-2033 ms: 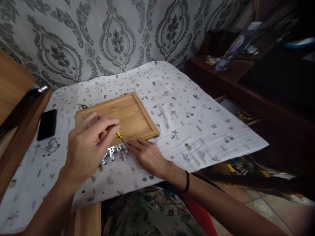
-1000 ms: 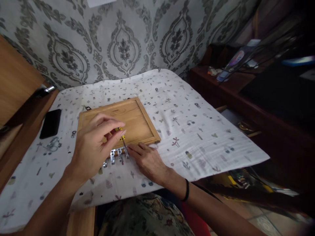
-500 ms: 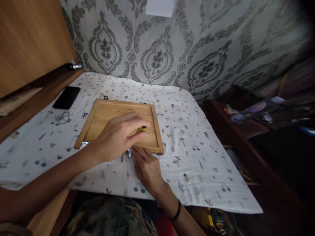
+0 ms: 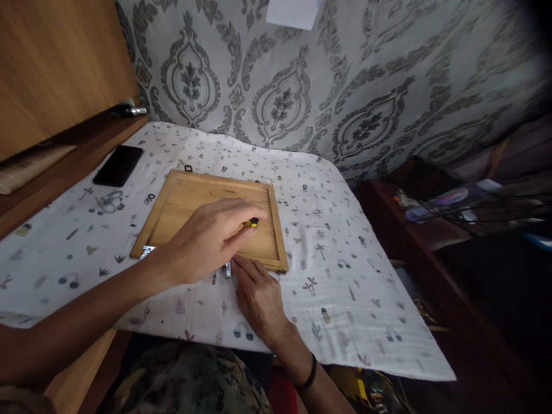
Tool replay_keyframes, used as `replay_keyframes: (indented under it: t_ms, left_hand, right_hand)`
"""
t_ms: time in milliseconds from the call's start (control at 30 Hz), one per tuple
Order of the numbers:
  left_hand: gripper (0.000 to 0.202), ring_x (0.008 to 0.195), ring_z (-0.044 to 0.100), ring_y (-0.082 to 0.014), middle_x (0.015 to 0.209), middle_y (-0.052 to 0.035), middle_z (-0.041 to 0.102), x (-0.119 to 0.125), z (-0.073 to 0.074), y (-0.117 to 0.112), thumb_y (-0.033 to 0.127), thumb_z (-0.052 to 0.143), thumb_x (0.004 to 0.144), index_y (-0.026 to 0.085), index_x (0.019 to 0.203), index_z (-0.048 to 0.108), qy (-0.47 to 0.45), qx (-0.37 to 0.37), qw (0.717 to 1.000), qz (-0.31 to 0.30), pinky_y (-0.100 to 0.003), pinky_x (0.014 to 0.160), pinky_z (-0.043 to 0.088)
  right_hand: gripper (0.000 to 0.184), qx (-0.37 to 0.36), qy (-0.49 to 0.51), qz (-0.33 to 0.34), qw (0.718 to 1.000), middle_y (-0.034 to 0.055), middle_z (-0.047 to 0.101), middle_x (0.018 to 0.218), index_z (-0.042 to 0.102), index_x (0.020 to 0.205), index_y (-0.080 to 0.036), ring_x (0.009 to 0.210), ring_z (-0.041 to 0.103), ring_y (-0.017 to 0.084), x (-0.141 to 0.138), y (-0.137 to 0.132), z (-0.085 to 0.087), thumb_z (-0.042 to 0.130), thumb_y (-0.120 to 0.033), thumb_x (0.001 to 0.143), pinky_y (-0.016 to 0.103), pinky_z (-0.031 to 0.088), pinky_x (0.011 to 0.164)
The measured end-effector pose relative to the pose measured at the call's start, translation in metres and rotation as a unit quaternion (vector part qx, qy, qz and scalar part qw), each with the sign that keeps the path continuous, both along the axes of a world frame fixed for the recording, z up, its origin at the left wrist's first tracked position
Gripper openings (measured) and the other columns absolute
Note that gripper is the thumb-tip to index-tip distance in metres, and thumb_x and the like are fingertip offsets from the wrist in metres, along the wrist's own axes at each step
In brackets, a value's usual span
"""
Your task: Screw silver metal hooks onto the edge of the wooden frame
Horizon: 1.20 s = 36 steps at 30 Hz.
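Observation:
A wooden frame point(image 4: 190, 198) lies flat on a patterned white cloth point(image 4: 336, 276). My left hand point(image 4: 207, 241) is closed round a small yellow-and-black screwdriver point(image 4: 251, 222), held over the frame's near edge. A metal hook rack point(image 4: 226, 269) lies along that edge, mostly hidden under my left hand; one end point(image 4: 146, 251) shows at the frame's near left corner. My right hand point(image 4: 259, 293) rests on the cloth, its fingertips pressed down beside the rack's right end.
A black phone point(image 4: 118, 165) and small metal fittings point(image 4: 107, 202) lie on the cloth at the left. A wooden panel point(image 4: 52, 63) rises at the left. A dark shelf point(image 4: 431, 230) with clutter stands to the right. Patterned wallpaper is behind.
The view has swung left and up, so the frame now sits nearer the middle. My left hand has lowered over the rack, covering most of it. My right hand stays pressed by the rack.

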<state>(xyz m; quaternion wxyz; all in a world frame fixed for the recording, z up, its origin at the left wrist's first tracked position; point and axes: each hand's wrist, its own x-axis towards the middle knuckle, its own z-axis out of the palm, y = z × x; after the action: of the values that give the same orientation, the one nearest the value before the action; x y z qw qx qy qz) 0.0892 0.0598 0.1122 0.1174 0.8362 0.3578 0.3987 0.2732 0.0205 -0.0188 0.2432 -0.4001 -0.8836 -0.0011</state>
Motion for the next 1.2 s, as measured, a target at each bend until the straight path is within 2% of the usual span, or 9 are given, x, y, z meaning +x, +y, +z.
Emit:
replay_keyframes:
  t_ms: [233,467,733,933,1067,1200]
  left_hand:
    - [0.011,0.084,0.068,-0.0154,0.095,-0.0044,0.071,-0.0006,-0.0039,0.0022,0.014,0.061,0.095,0.016,0.102,0.069,0.002,0.009,1.000,-0.002,-0.025,0.070,0.051]
    - [0.017,0.086,0.068,-0.0150,0.095,-0.0040,0.073,-0.0054,0.0000,0.0026,0.007,0.058,0.094,0.015,0.104,0.070,0.005,0.004,1.000,-0.009,-0.025,0.074,0.051]
    - [0.013,0.087,0.068,-0.0158,0.096,-0.0044,0.072,-0.0029,-0.0036,0.0019,0.011,0.063,0.094,0.015,0.104,0.070,0.005,0.002,1.000,-0.001,-0.025,0.073,0.051]
    - [0.015,0.090,0.069,-0.0164,0.096,-0.0044,0.074,-0.0045,-0.0024,0.0033,0.010,0.059,0.095,0.016,0.103,0.070,0.001,0.002,1.000,-0.013,-0.027,0.078,0.052]
    - [0.020,0.092,0.069,-0.0165,0.099,-0.0042,0.075,-0.0053,-0.0004,0.0010,0.009,0.056,0.096,0.017,0.108,0.069,0.008,-0.012,1.000,-0.007,-0.027,0.079,0.052]
    - [0.016,0.090,0.069,-0.0168,0.099,-0.0044,0.074,-0.0047,-0.0016,0.0003,0.013,0.060,0.095,0.017,0.108,0.068,0.020,-0.009,1.000,0.003,-0.027,0.077,0.052]
  right_hand:
    - [0.058,0.003,-0.003,0.000,1.000,0.0102,0.070,0.130,0.065,0.130,-0.015,0.103,0.064,0.025,0.0005,0.0001,0.0001,0.049,0.003,0.077,0.039,0.059,0.089]
    - [0.054,0.008,0.001,0.004,1.000,0.0110,0.071,0.128,0.066,0.127,-0.012,0.102,0.064,0.026,-0.0002,0.0003,0.0015,0.048,0.004,0.079,0.039,0.059,0.088]
    - [0.054,-0.010,-0.001,0.003,1.000,0.0121,0.070,0.131,0.065,0.130,-0.013,0.105,0.064,0.026,0.0002,-0.0002,0.0014,0.047,0.002,0.082,0.041,0.060,0.090]
    - [0.057,-0.019,-0.007,0.001,1.000,0.0121,0.069,0.132,0.064,0.133,-0.014,0.105,0.063,0.026,0.0003,-0.0004,0.0003,0.047,0.003,0.081,0.042,0.060,0.090]
    - [0.056,-0.013,-0.006,0.001,1.000,0.0112,0.070,0.131,0.065,0.130,-0.013,0.104,0.063,0.025,0.0000,-0.0005,0.0023,0.048,0.004,0.080,0.040,0.060,0.089]
    - [0.054,-0.001,0.004,0.004,1.000,0.0112,0.071,0.129,0.066,0.128,-0.011,0.102,0.064,0.025,-0.0009,-0.0004,0.0040,0.049,0.005,0.080,0.038,0.060,0.087]
